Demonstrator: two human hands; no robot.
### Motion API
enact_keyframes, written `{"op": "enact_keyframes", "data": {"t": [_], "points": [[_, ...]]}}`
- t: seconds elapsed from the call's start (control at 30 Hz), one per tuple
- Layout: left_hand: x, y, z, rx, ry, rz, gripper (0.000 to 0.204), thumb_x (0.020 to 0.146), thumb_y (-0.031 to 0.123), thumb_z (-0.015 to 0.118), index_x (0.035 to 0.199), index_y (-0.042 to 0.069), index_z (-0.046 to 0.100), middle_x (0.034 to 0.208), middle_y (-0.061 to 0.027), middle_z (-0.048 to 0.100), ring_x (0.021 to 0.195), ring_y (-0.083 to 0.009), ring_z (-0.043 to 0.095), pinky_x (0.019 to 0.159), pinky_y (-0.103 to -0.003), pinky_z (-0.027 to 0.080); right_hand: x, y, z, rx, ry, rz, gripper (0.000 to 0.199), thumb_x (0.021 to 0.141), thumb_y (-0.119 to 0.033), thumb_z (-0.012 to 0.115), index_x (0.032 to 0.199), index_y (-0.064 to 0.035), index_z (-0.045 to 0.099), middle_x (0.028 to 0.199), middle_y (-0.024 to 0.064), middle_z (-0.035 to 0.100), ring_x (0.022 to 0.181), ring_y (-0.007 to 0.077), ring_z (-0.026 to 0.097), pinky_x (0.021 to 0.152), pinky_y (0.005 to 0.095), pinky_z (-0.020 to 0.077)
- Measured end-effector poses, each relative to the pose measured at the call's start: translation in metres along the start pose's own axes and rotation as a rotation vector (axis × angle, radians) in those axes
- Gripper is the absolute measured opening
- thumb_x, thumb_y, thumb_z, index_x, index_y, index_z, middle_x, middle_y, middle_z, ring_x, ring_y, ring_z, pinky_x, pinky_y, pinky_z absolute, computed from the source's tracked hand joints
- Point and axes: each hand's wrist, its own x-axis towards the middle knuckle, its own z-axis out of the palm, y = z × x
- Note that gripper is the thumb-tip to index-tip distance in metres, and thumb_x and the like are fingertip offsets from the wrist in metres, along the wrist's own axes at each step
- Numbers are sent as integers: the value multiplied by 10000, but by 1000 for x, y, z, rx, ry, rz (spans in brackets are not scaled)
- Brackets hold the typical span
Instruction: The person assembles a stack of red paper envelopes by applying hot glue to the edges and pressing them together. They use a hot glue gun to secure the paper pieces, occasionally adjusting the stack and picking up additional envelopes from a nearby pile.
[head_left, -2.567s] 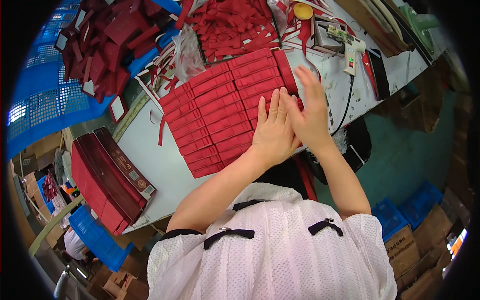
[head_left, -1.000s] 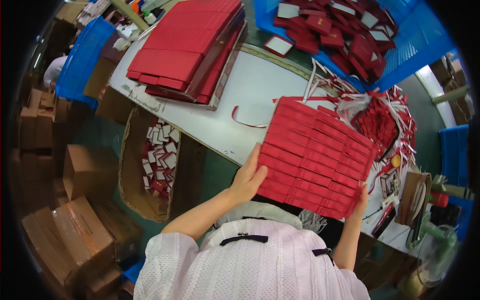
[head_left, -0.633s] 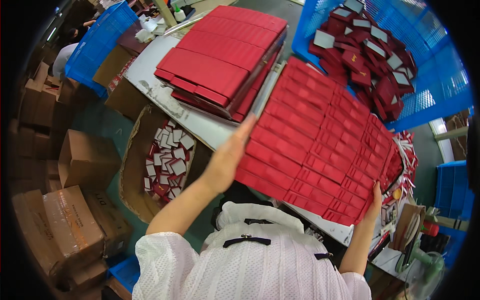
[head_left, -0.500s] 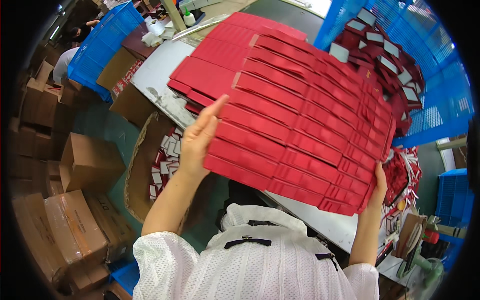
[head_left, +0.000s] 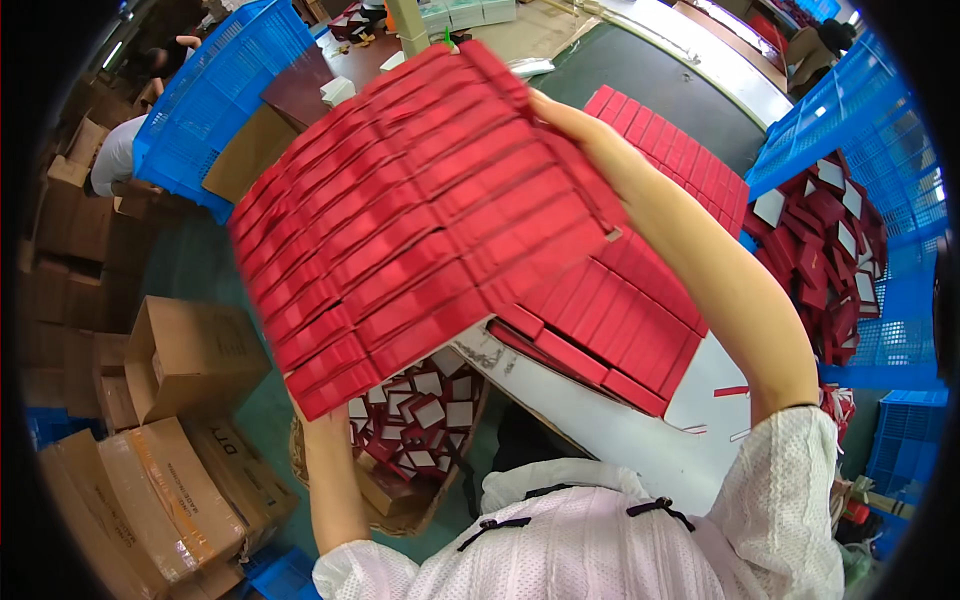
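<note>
Best kept level and gripped at both ends: sheet of red boxes (head_left: pixel 420 220) lifted above the red stack (head_left: pixel 640 300) on the desk (head_left: pixel 640 420), right hand (head_left: pixel 570 115) clamped on far edge, left hand (head_left: pixel 318 415) mostly hidden underneath, grip unclear; half a second ago lower, more to the right.

Red flat boxes (head_left: pixel 650 300) lie stacked on a white table (head_left: pixel 640 430), w/ a dark green belt (head_left: pixel 660 80) beyond. Blue crate (head_left: pixel 860 230) at right holds loose red box parts. Another blue crate (head_left: pixel 215 100) sits upper left, beside a person in white (head_left: pixel 115 160). Open carton (head_left: pixel 410 440) below the table edge holds small red-and-white pieces. Brown cartons (head_left: pixel 190 355) crowd the green floor at left; taped cartons (head_left: pixel 150 500) lie nearer the lower edge.
</note>
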Motion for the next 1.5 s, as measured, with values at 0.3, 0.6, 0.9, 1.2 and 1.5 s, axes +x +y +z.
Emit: {"op": "enact_keyframes", "data": {"t": [0.3, 0.6, 0.9, 1.2, 1.5], "points": [[81, -69, -54, 40, 16, 57, 435, 918, 302, 450, 1268, 45, 424, 1207, -75, 532, 1061, -216, 543, 905, -372, 466, 12, -28, -59, -840, 385, -621, 408, 922, -359, 474, 1177, -45, 523, 1108, 53, 570, 972, 151, 553, 862, 314, 423], [92, -180, -64, -108, 288, -271, 450, 908, 352, 488, 1241, 52, 449, 1253, -65, 497, 1105, -207, 502, 945, -354, 409, -312, 176, -266, -1217, 1370, 110, 329, 734, -217, 697, 1006, -71, 582, 887, 116, 607, 850, 300, 584, 735, 374, 463], [46, -151, 4, 799, 55, 260, 405, 951, 251, 388, 1225, -47, 410, 1251, -187, 449, 1134, -260, 450, 966, -355, 356, -304, 265, -218, -1257, 1136, 185, 144, 734, -106, 645, 811, -28, 550, 924, 142, 548, 769, 323, 551, 682, 393, 454], [101, -167, 92, 674, -882, -535, 452, 956, 289, 361, 1277, -29, 368, 1300, -183, 408, 1165, -269, 434, 981, -373, 344, -350, -63, -267, -858, 1787, -1064, 451, 729, -239, 696, 1057, 23, 529, 973, 136, 600, 803, 176, 580, 693, 295, 480], [101, -188, 119, 605, -826, -597, 475, 951, 311, 362, 1288, -24, 358, 1318, -182, 386, 1183, -270, 416, 994, -374, 325, -240, 151, -342, -1200, 1552, -272, 500, 732, -108, 620, 1212, -55, 488, 1197, 201, 486, 1019, 376, 524, 881, 403, 440]]}}
